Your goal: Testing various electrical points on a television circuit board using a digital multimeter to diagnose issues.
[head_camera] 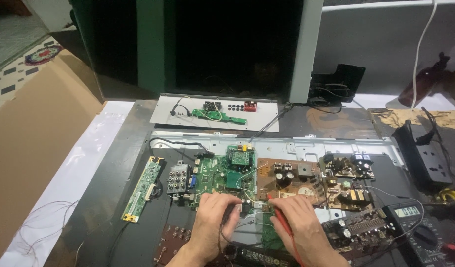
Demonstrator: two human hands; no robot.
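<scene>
Red multimeter probe (282, 221) sits pinched in the fingers of the right hand (299, 217), its tip touching the near edge of a green main circuit board (220, 175). This board lies in the middle of a metal television chassis (296, 146) on a dark workbench (113, 198). The left hand (215, 215) rests beside the right, fingers curled together around a black probe (236, 210) pressed to the same board. Right of the green board sits a brown power board (287, 178), then another brown board with coils (348, 180). A narrow green strip board (142, 188) lies toward the bench's left edge. A digital multimeter (415, 222) sits at the near right corner, with a black power strip (423, 153) behind it. A grey panel holding a small green board (217, 115) lies at the far edge, before a dark screen (227, 44). Brown cardboard (34, 133) covers the left side.
</scene>
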